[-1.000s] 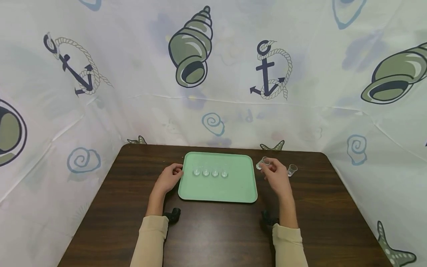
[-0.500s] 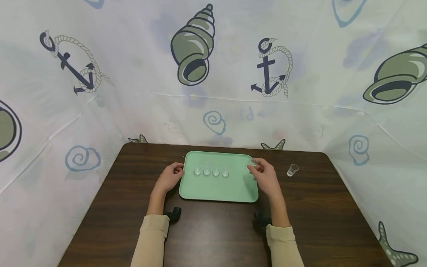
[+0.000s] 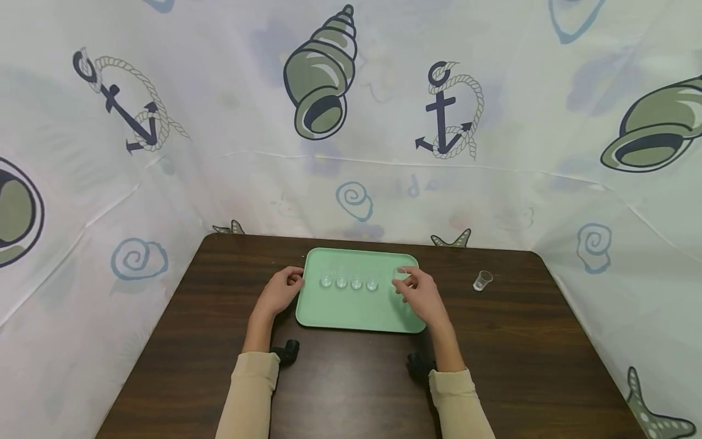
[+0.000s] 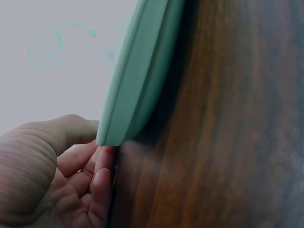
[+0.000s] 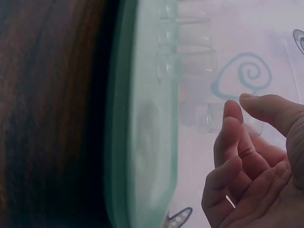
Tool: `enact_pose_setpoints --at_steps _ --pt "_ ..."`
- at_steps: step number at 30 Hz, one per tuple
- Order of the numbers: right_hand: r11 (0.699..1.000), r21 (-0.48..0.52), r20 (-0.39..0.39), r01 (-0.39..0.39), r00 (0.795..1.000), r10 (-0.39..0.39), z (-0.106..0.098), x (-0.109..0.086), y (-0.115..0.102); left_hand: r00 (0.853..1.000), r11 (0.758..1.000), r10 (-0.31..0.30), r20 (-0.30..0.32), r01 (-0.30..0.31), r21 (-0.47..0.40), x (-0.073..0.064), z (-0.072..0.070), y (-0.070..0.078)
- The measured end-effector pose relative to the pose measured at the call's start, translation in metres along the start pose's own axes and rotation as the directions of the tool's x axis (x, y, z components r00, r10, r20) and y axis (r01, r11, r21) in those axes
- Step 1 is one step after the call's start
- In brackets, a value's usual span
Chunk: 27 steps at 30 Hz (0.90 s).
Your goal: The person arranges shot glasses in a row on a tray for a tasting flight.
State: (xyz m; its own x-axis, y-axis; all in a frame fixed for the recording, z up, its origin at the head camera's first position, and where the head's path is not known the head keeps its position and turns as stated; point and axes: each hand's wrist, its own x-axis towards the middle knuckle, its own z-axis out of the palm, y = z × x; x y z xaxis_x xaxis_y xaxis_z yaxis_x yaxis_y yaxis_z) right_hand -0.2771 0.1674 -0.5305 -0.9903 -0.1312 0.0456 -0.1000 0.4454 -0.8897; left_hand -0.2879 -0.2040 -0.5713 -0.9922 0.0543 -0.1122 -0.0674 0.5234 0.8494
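A row of several small clear cups [image 3: 357, 283] stands on the light green tray [image 3: 340, 314]. My left hand [image 3: 278, 292] holds the tray's left edge; in the left wrist view the thumb [image 4: 78, 130] lies against the rim, with the fingers curled by its underside. Over the tray's right part, my right hand [image 3: 423, 296] pinches another small clear cup [image 5: 209, 118] between thumb and fingers. In the right wrist view, this cup is clear of the tray surface and partly hidden by the fingers. The row's nearest cup [image 5: 190, 64] shows beside it.
One more clear cup [image 3: 482, 280] stands on the dark wooden table [image 3: 351, 384], right of the tray. Behind the table hangs a white curtain [image 3: 236, 122] printed with shells and anchors. A black wrist mount [image 3: 421, 367] sits at the right wrist.
My right hand has carried its cup leftward, from the table beside the tray to over the tray's right part. The left hand has stayed at the tray's left edge.
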Motion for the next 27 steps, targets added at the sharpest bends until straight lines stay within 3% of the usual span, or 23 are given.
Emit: enact_pose_setpoints --at_steps 27 --pt "0.993 -0.039 0.077 -0.108 0.991 0.111 0.016 0.011 0.008 1.0 1.0 -0.011 -0.017 0.011 0.02 0.001 0.002 0.003"
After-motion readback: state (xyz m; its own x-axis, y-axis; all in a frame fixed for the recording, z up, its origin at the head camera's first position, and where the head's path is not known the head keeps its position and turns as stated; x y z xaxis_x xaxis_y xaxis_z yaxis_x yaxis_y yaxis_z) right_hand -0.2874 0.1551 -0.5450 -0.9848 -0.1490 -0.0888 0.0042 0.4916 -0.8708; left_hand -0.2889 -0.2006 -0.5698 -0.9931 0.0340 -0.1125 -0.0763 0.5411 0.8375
